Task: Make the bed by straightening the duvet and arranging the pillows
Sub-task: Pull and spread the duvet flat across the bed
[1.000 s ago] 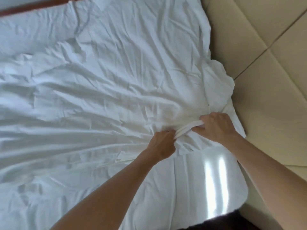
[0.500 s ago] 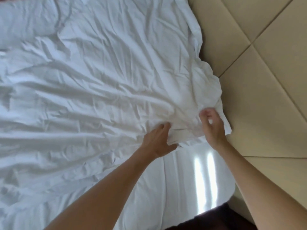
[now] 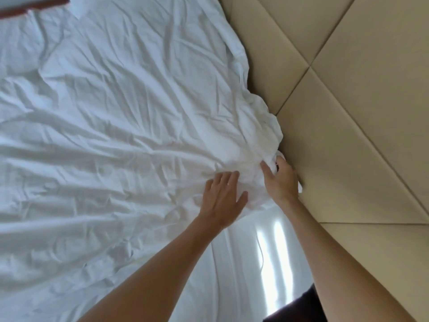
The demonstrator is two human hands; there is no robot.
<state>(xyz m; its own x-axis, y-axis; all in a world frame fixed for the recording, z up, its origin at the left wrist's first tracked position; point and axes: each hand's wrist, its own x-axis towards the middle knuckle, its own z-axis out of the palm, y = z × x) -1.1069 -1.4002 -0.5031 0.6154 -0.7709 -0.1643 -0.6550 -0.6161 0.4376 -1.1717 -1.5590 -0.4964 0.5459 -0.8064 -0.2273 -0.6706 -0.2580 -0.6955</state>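
Note:
A wrinkled white duvet (image 3: 120, 126) covers most of the bed and reaches the padded headboard on the right. Its near corner is bunched beside the headboard. My left hand (image 3: 224, 199) lies flat on the duvet near that corner, fingers straight and spread. My right hand (image 3: 282, 181) pinches the bunched duvet corner (image 3: 269, 145) between thumb and fingers, close against the headboard. Below the duvet's edge the smooth white bottom sheet (image 3: 241, 270) shows, with two bright strips of light on it. No pillows are in view.
A beige padded headboard (image 3: 348, 112) with diagonal seams fills the right side. A reddish-brown wooden strip (image 3: 32, 6) shows at the top left. Dark clothing (image 3: 299, 307) is at the bottom edge.
My left hand has let go of the duvet edge and now lies flat on it. My right hand has carried the corner up toward the headboard, and the duvet edge has moved with it.

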